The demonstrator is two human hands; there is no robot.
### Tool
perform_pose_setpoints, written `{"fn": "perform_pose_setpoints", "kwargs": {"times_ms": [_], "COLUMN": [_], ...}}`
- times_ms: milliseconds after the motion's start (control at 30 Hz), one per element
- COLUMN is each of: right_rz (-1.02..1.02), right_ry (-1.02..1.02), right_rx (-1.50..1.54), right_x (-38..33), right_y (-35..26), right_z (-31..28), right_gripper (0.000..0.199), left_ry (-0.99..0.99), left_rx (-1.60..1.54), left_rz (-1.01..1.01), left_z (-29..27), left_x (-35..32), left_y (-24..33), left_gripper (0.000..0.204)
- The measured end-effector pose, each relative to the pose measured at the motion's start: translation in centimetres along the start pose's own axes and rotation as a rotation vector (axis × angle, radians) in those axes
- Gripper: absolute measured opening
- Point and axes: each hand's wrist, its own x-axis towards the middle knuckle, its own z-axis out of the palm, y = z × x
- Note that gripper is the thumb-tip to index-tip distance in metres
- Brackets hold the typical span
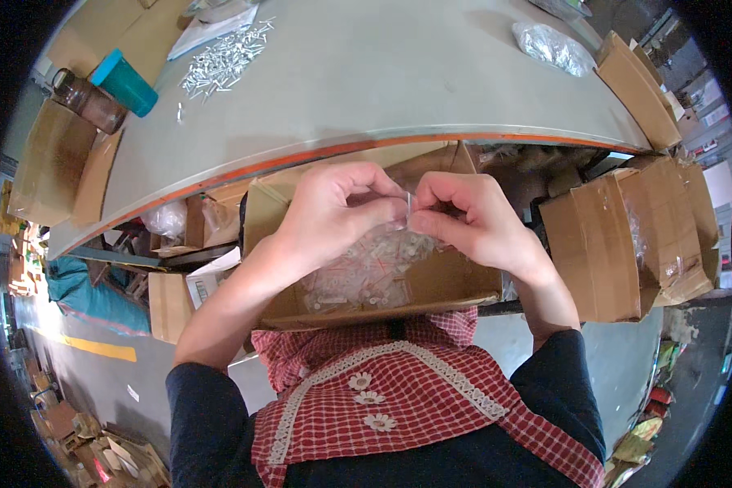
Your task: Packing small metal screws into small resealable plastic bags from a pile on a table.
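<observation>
My left hand [342, 207] and my right hand [472, 215] meet above an open cardboard box [455, 285]. Both are closed in a pinch, fingertips almost touching, on what looks like a small clear plastic bag [410, 202]. Only a thin pale edge of it shows between the fingers; the rest is hidden. Below them, the box holds a heap of small clear zip bags [358, 281], some with red lines and small white pieces inside.
A grey table [382, 73] with an orange edge spans the far side. On it lie a pile of silvery screws [228, 58], a teal cup [125, 83], a brown jar [89, 99] and a clear plastic bundle [553, 49]. Cardboard boxes [602, 244] stand at the right.
</observation>
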Motion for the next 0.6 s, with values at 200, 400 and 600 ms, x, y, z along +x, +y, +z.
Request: {"fn": "perform_pose_setpoints", "kwargs": {"times_ms": [200, 400, 600], "right_rz": [-0.143, -0.146, 0.077], "right_ry": [0.117, 0.018, -0.04], "right_rx": [-0.016, 0.118, 0.348], "right_x": [0.0, 0.7, 0.3], "right_y": [1.1, 1.4, 0.6], "right_z": [0.2, 0.9, 0.5], "right_gripper": [0.019, 0.019, 0.02], "left_ry": [0.317, -0.018, -0.045], "left_rx": [0.692, 0.358, 0.398], "left_rz": [0.393, 0.15, 0.189], "left_z": [0.4, 0.4, 0.3], "left_x": [0.0, 0.0, -0.6], "left_y": [1.6, 1.2, 0.3], "left_gripper": [0.012, 0.013, 0.013]}}
